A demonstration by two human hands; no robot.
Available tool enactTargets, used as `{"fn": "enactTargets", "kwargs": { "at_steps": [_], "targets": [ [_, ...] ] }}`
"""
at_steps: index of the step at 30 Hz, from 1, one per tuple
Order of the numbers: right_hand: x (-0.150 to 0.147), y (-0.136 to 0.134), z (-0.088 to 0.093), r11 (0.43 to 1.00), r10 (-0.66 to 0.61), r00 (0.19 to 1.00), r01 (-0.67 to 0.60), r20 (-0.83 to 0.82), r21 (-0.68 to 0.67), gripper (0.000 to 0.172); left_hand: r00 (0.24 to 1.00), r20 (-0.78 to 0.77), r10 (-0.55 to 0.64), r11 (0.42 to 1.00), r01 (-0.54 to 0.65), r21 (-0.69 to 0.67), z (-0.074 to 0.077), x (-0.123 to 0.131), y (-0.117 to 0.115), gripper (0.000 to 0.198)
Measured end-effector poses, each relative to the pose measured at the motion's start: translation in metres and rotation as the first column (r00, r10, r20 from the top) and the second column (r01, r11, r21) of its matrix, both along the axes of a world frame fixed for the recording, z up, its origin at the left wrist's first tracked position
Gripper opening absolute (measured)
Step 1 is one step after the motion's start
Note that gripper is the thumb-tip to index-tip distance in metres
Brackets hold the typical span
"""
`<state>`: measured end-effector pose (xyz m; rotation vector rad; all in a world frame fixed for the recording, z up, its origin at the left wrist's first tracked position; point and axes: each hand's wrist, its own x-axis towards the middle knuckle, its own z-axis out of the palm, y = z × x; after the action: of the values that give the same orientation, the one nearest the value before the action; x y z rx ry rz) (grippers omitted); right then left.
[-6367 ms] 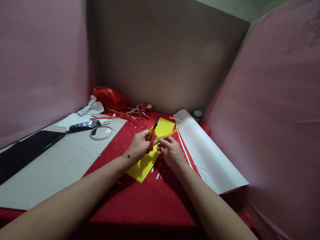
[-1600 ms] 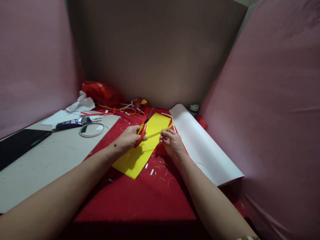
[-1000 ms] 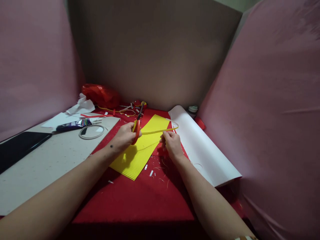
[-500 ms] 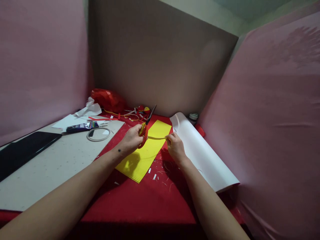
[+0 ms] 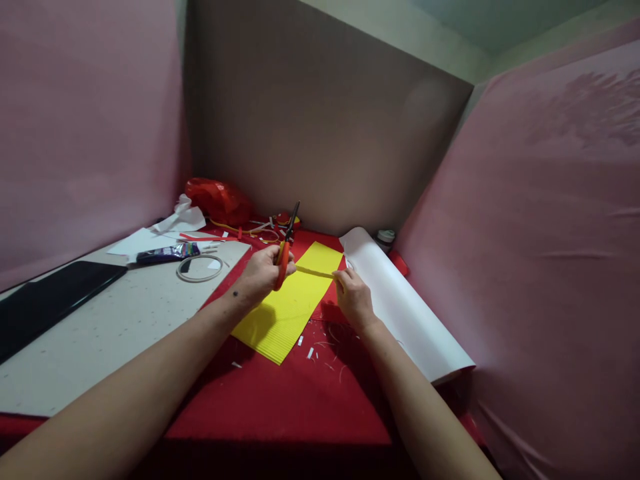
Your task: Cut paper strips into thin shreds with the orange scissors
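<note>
My left hand (image 5: 263,272) is closed around the orange-handled scissors (image 5: 283,261), whose dark blades point up and away. Between my two hands a thin yellow strip (image 5: 315,271) is stretched; its left end meets the fingers of my left hand. The other end is pinched in my right hand (image 5: 352,293). Below the strip lies a yellow corrugated sheet (image 5: 285,320), with the left hand's shadow on it. A red corrugated piece (image 5: 327,311) shows partly beside the sheet, near my right hand.
At left, a pale board (image 5: 100,347) carries a black panel (image 5: 55,293), a ring (image 5: 200,269) and a dark tube (image 5: 167,253). A white roll (image 5: 405,307) lies at right. Paper scraps (image 5: 311,353) dot the red cloth (image 5: 280,413). A red plastic bag (image 5: 217,199) sits behind.
The scissors have turned more upright and shifted slightly left with my left hand. My right hand keeps its pinch on the strip, nearly in the same place.
</note>
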<state>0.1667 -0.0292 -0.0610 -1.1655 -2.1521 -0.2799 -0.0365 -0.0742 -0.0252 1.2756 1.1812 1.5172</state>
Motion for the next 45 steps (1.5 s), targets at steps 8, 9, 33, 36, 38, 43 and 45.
{"fn": "enactTargets", "kwargs": {
  "at_steps": [8,9,33,36,38,43,45],
  "targets": [
    [0.004,0.003,0.0,0.995,0.075,0.989,-0.066,-0.125,0.076,0.022,0.968,0.192,-0.161,0.987,0.152,0.061,0.003,-0.001,-0.002,0.023],
    [0.004,0.002,0.001,0.99,0.116,0.979,-0.101,-0.167,0.099,0.023,0.959,0.222,-0.176,0.984,0.167,0.058,0.004,-0.001,-0.002,0.023],
    [-0.012,-0.029,0.019,0.998,0.024,0.948,-0.041,0.318,0.049,0.016,0.907,-0.391,-0.157,0.987,0.133,-0.088,-0.01,0.023,-0.005,0.017],
    [-0.006,-0.031,0.034,0.995,0.089,0.924,-0.07,0.371,-0.065,0.009,0.81,-0.585,-0.042,0.998,0.066,0.019,-0.009,0.017,-0.003,0.009],
    [-0.001,-0.031,0.042,0.986,0.132,0.925,-0.086,0.356,-0.142,0.008,0.788,-0.616,-0.014,0.997,0.061,0.055,-0.008,0.014,-0.003,0.008],
    [0.006,-0.036,0.049,0.979,0.194,0.98,-0.196,-0.045,-0.053,0.028,0.92,-0.348,-0.183,0.982,0.152,-0.115,-0.002,0.014,-0.006,0.015],
    [0.003,-0.04,0.045,0.986,0.165,0.931,-0.165,-0.327,0.028,0.022,0.95,-0.232,-0.211,0.971,0.176,-0.161,0.001,0.015,-0.008,0.02]
  ]
}}
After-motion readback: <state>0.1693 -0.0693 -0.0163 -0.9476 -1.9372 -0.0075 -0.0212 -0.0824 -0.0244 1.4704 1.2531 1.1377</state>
